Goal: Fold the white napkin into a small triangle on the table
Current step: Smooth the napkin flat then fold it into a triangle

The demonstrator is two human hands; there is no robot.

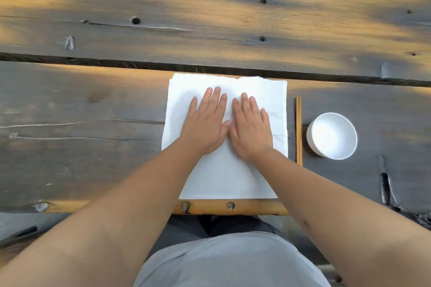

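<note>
The white napkin (224, 177) lies spread out flat as a rough square on the wooden table (81, 147), close to the near edge. My left hand (205, 121) rests palm down on the napkin's middle, fingers apart and pointing away from me. My right hand (250, 128) lies flat beside it, thumbs touching. Neither hand grips anything. The hands and forearms hide the napkin's centre and part of its lower corners.
A pair of wooden chopsticks (298, 130) lies just right of the napkin, pointing away from me. A white bowl (332, 135) stands right of the chopsticks. A dark gap between planks (93, 62) runs across just beyond the napkin's far edge.
</note>
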